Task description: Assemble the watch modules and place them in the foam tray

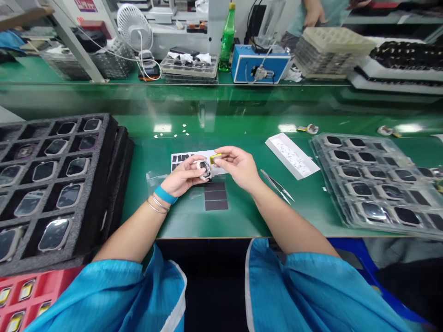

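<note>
My left hand (182,177) holds a small round white-and-dark electronic part (205,169) in its fingers, above the green bench mat (145,216). My right hand (238,168) pinches a small flat yellow part (215,159) between its fingertips, close to the round part. Under my hands lies a white-backed sheet of black pads (183,160), partly hidden by my left hand. Several dark rectangular pads (216,196) sit on the mat just below. Steel tweezers (277,186) lie to the right of my right wrist, not touched.
A black foam tray of watch-like bodies (51,184) stands at the left, and a stacked clear plastic tray (374,180) at the right. A white paper tray (292,156) lies nearby. A red tray (24,299) sits at lower left. A co-worker's hand (313,16) shows beyond the far bench.
</note>
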A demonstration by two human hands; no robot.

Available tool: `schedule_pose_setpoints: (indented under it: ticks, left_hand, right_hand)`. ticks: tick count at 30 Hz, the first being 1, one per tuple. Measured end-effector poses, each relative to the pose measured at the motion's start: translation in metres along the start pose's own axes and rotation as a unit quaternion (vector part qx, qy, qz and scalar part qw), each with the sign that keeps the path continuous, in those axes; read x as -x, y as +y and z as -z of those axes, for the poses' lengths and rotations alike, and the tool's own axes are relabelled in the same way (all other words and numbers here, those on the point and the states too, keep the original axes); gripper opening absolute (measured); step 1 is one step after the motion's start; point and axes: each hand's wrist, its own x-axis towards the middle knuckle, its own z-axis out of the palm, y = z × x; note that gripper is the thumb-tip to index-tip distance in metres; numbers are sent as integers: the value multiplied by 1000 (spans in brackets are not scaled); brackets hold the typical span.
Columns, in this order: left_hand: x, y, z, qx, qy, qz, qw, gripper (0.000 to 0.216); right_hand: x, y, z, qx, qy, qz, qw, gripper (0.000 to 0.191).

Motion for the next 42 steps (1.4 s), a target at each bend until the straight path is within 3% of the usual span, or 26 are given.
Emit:
schedule_pose_setpoints:
  ticks: [5,12,20,25,29,34,42]
  left_hand:
    - [1,-2,0,1,-42,62,997,41]
    - [2,-1,-3,19,-43,57,997,39]
    - [-3,-7,-9,-31,58,-9,998,23]
    - [-7,7,2,-22,173,-44,984,15]
    - [-10,16,17,26,266,-90,959,7]
    - [-11,13,18,24,269,-39,962,11]
    - [-9,11,13,-17,263,-19,964,10]
  right_hand:
    - [7,-1,-6,100,-3,86,991,21]
    - [8,-1,-8,165,11,105,981,21]
    - [-3,1,-18,257,-14,130,958,23]
    - [-31,8,-28,221,-32,51,973,25]
    - [-38,20,-39,332,-83,1,940,8]
    - [-23,36,-49,440,-111,35,890,13]
    - [-19,42,-41,419,-114,34,900,9]
